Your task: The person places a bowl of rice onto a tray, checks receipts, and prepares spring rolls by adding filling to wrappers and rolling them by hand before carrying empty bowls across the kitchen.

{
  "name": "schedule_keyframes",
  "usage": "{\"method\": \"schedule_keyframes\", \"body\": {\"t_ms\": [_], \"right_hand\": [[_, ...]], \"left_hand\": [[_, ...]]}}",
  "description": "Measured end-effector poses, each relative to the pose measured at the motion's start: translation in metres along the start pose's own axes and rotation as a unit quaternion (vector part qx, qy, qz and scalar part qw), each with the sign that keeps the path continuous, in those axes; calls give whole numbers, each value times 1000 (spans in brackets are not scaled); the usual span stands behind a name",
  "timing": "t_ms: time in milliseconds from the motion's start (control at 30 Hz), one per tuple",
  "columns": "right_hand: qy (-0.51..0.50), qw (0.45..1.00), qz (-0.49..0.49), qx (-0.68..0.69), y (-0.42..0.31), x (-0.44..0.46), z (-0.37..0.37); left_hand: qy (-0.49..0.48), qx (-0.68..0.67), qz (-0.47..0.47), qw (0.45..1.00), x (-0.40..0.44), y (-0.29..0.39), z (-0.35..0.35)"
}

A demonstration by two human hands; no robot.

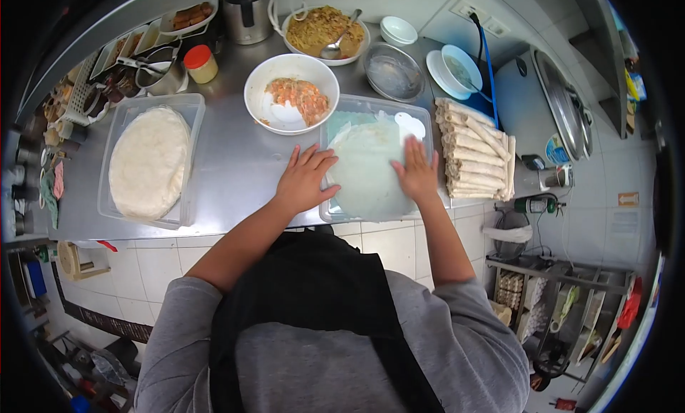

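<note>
A thin, round, pale wrapper sheet [367, 172] lies flat on a translucent plastic lid or tray [344, 106] in front of me. My left hand [307, 179] rests at the sheet's left edge, fingers spread. On its right edge lies my right hand [417, 168], fingers stretched out and holding nothing. A white spoon or scoop [409, 126] lies at the tray's upper right, just beyond my right fingertips. Behind the tray stands a white bowl [255, 92] with an orange-pink minced filling [300, 97]. Rolled wrappers [474, 152] are stacked to the right.
On the left, a plastic container [198, 138] holds a stack of round wrappers [150, 163]. At the back are a bowl of noodle-like filling [325, 31] with a metal spoon, a metal bowl [394, 72] and a red-lidded jar [200, 64]. A large lidded pot [528, 102] stands right.
</note>
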State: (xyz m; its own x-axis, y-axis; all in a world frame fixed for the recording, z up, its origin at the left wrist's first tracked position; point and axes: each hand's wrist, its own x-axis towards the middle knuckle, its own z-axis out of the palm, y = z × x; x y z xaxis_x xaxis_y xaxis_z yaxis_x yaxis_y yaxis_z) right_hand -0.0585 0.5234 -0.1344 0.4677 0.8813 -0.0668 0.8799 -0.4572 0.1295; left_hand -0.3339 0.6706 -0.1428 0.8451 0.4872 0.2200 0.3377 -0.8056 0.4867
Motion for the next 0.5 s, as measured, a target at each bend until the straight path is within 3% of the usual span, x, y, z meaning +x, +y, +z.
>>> {"method": "schedule_keyframes", "body": {"t_ms": [100, 200, 233, 267, 333, 367, 400, 433, 467, 500], "right_hand": [[-32, 998, 35, -51, 12, -11, -13], [52, 997, 41, -34, -21, 7, -55], [78, 983, -43, 159, -48, 24, -72], [100, 925, -125, 345, -76, 42, -86], [30, 890, -235, 388, -128, 75, -105], [3, 888, -235, 395, -153, 95, -106], [-25, 885, -235, 400, -177, 115, -106], [20, 902, -228, 366, -200, 140, -91], [66, 916, -220, 330, -219, 161, -75], [69, 914, -224, 330, -233, 171, -75]], "left_hand": [[12, -5, 2, 1000, -2, -3, 3], [50, -35, 29, 998, -5, -6, 3], [88, -36, 50, 994, -5, -1, -11], [91, -32, 47, 994, -4, -5, -19], [200, 43, 54, 977, -2, -20, -35], [295, 91, 24, 951, 7, -34, -44], [362, 47, -66, 929, 22, -44, -61], [425, 2, -153, 892, 38, -54, -77], [428, 6, -153, 891, 52, -71, -79], [410, -48, -220, 884, 65, -91, -73]]}}
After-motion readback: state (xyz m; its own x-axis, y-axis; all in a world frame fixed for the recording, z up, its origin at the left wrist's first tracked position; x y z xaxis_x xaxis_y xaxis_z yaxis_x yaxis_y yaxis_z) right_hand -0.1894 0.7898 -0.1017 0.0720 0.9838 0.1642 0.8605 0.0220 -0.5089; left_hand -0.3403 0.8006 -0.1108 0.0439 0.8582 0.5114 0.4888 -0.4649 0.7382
